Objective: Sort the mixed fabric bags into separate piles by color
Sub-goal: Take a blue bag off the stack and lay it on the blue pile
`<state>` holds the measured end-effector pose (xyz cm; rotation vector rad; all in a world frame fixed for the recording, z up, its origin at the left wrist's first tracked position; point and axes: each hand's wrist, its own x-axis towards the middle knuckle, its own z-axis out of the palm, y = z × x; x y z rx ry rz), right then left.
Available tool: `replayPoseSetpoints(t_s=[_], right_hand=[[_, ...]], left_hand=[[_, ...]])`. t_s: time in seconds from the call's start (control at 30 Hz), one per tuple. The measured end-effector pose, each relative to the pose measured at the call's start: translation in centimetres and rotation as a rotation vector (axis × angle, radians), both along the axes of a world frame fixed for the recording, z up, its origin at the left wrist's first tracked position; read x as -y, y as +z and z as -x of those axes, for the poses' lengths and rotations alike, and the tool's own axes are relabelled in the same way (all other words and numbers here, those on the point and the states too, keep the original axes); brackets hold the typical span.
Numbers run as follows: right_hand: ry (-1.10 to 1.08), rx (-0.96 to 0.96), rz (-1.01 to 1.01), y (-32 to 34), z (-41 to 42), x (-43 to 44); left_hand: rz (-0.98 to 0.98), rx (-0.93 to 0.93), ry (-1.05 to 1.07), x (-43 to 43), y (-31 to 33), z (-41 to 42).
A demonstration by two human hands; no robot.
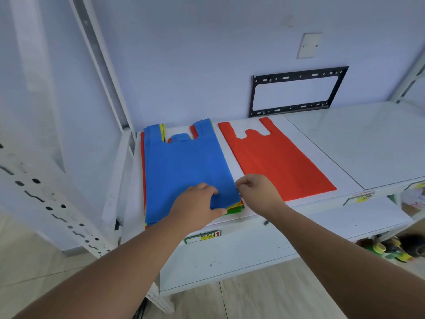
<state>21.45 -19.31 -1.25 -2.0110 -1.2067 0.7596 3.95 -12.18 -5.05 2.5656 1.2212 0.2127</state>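
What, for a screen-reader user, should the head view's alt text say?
Two bare hands work a blue bag atop a mixed-colour stack: the left hand grips its near corner, the right hand pinches its right edge. One red bag lies flat alone to the right on the white shelf.

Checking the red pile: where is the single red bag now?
In the head view, the red bag lies flat on the white shelf, right of the stack topped by a blue bag, just beyond the right hand.

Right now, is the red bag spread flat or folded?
Spread flat. The red bag lies by itself on the white shelf, full outline and both handles showing, nothing doubled over.
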Motion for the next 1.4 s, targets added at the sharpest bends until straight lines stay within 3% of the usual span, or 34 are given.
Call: replayPoseSetpoints(t_s=[0.17,0.23,0.63,0.83,1.07,1.13,1.27,1.33,1.4], right_hand=[[-0.215,-0.631,0.041,0.3,0.3,-1.1],[-0.274,-0.724,0.086,0.2,0.1,-1.3],[-0.057,-0.688,0.149,-2.0,-1.4,-0.6],[-0.017,-0.730,0.130,-2.7,-1.8,-0.4],[-0.032,-0.627,0.104,-2.9,-1.4,-0.6],[-0.044,-0.508,0.091,-2.8,-1.2,-0.7],[-0.018,-0.086,0.071,-2.2,-1.3,-1.2],[-0.020,-0.186,0.068,-1.7,-1.2,-1.9],[-0.047,-0.508,0.157,-0.8,-0.7,-2.4]], left_hand=[[-0.009,0.020,0.022,0.0,0.0,-0.2],[0.008,0.036,0.013,0.0,-0.1,-0.1],[-0.020,0.032,0.045,0.3,0.2,-0.4],[-0.094,-0.020,0.036,0.6,0.5,-1.0],[-0.172,-0.002,0.086,0.9,0.5,-1.7],[-0.177,0.023,0.120,0.9,0.6,-1.6],[-0.242,0.069,0.139,0.4,1.0,-1.1],[-0.275,0.096,0.122,0.1,1.0,-0.9],[-0.242,0.151,0.076,-0.1,1.1,-0.6]])
